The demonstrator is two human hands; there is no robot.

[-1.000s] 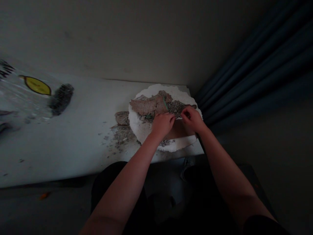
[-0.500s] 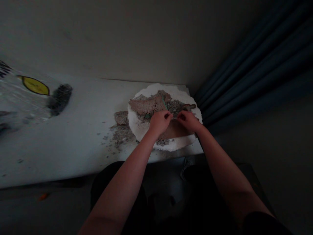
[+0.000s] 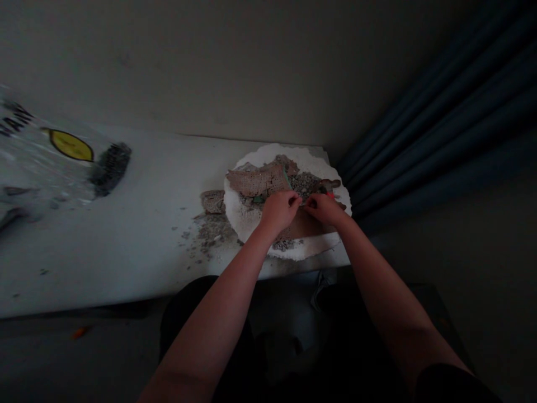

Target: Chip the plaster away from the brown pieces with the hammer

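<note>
Brown mesh (image 3: 254,182) lies lengthwise left to right on white board (image 3: 315,162).

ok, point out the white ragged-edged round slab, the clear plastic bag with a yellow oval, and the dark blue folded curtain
White round slab (image 3: 316,161), head view: bare upper right part.
Clear plastic bag (image 3: 71,145), head view: its yellow oval.
Dark blue curtain (image 3: 440,120), head view: middle folds.

1. The white round board (image 3: 237,210), wavy-edged, lay on the worktop (image 3: 126,252).
2. A brown, mesh-textured sheet (image 3: 260,182), ragged-edged, lay on its far left part.
3. Gray crumbs (image 3: 305,181) lay heaped just beside the sheet.
</note>
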